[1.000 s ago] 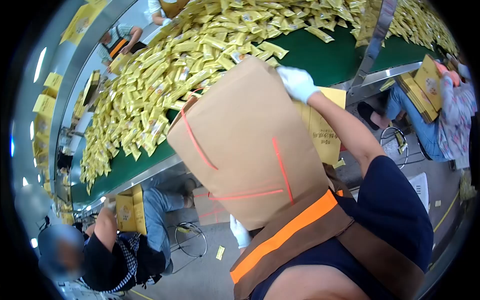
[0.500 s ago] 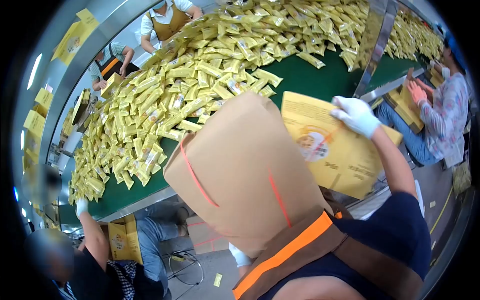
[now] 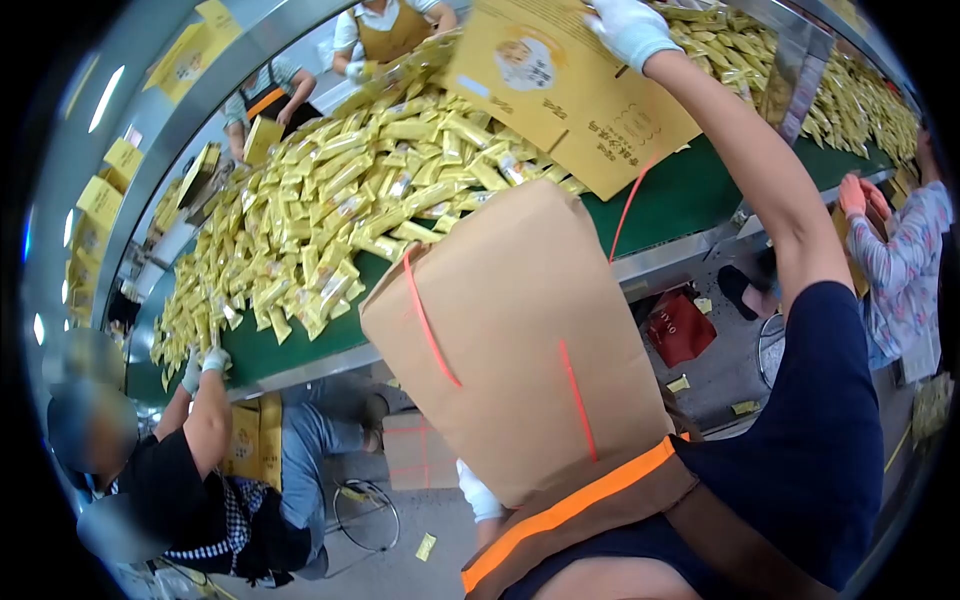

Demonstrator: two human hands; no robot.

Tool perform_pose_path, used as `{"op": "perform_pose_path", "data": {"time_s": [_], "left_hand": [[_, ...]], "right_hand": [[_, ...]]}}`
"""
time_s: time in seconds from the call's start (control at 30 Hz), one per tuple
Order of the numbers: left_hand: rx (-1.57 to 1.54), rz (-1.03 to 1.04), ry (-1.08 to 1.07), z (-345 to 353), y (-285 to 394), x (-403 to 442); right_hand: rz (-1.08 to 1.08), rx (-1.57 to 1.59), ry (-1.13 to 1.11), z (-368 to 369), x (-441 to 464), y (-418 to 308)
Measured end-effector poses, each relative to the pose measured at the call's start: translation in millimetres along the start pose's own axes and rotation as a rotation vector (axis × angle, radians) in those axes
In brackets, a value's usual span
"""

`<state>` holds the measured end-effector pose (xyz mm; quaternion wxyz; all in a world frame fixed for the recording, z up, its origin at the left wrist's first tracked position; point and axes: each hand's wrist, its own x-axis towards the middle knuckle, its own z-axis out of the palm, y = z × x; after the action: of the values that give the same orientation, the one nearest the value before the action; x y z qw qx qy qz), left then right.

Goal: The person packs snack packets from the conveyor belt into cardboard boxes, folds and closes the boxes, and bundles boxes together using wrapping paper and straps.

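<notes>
A large bundle wrapped in brown paper [image 3: 510,330], with torn red strapping on its face, leans against my apron [image 3: 590,500]. My left hand [image 3: 481,493], in a white glove, supports the bundle from its lower left side; its fingers are hidden behind the paper. Up at the top, my gloved right hand [image 3: 630,32] grips the edge of a flat yellow printed carton [image 3: 580,110]. The carton is over the heap of yellow wrapped packets [image 3: 330,190] on the green conveyor belt [image 3: 660,205]. A loose red strap [image 3: 628,212] hangs below the carton.
At lower left a co-worker's gloved hands [image 3: 205,368] reach to the belt edge. Other people work across the belt and at right. On the floor are a strapped box [image 3: 418,450], a wire-ring stool [image 3: 367,515] and a red bag [image 3: 680,328].
My right hand has lifted the yellow carton up and leftward, from beside the bundle to above the packets. The bundle stays against me. The co-worker at lower left now has both hands at the belt.
</notes>
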<state>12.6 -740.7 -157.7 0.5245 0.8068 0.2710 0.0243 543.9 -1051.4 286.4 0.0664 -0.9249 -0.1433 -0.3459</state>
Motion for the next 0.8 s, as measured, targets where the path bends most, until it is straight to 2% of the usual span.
{"op": "perform_pose_path", "data": {"time_s": [0.03,0.07,0.1,0.13,0.17,0.2,0.23,0.27,0.3,0.33,0.37,0.4,0.43,0.5,0.57,0.6,0.63,0.7,0.77,0.8], "left_hand": [[-0.219,-0.064,0.077,1,54,-17],[-0.438,-0.126,0.156,1,96,-29],[-0.483,-0.121,0.163,1,97,-36],[-0.522,-0.122,0.164,-1,96,-47],[-0.56,-0.121,0.161,-1,96,-57],[-0.388,-0.05,0.257,-1,108,-64],[-0.211,0.017,0.344,-2,128,-68],[-0.174,0.018,0.359,-3,134,-68],[-0.137,0.018,0.374,-4,140,-68],[-0.323,-0.03,0.304,-4,135,-71],[-0.511,-0.076,0.237,-4,129,-75],[-0.601,-0.051,0.072,-8,130,-71],[-0.896,-0.312,-0.006,-4,137,-70],[-0.953,-0.11,-0.057,-1,154,-81],[-0.857,-0.205,-0.04,-1,135,-89],[-0.812,-0.234,-0.03,0,116,-84],[-0.769,-0.245,-0.017,0,99,-71],[-0.672,-0.266,0.03,-12,83,-50],[-0.536,0.142,0.006,-28,147,-27],[-0.55,0.159,0.019,-33,167,-14]], "right_hand": [[0.057,-0.064,-0.087,16,3,1],[-0.075,-0.051,0.156,43,-4,4],[-0.206,-0.033,0.401,75,-11,3],[-0.297,0.168,0.36,100,-19,-7],[-0.195,0.464,-0.129,100,-43,-27],[-0.181,0.514,-0.384,137,-62,-30],[-0.049,0.714,-0.766,150,-80,-42],[0.148,0.982,-0.763,191,-116,-50],[0.63,1.423,-0.93,172,-145,-80],[0.823,1.605,-1.008,171,-168,-92],[0.866,1.705,-1.053,185,-181,-96],[0.903,1.793,-1.081,194,-192,-98],[0.925,1.858,-1.102,196,-198,-99],[0.919,1.971,-1.12,198,-208,-92],[0.874,2.105,-1.119,203,-232,-80],[0.894,1.937,-1.089,116,-233,-95],[0.863,1.973,-0.904,148,-256,-92],[0.88,2.079,-0.943,122,-282,-87],[0.747,2.042,-0.907,125,-337,-81],[0.824,2.024,-0.9,111,-347,-77]]}}
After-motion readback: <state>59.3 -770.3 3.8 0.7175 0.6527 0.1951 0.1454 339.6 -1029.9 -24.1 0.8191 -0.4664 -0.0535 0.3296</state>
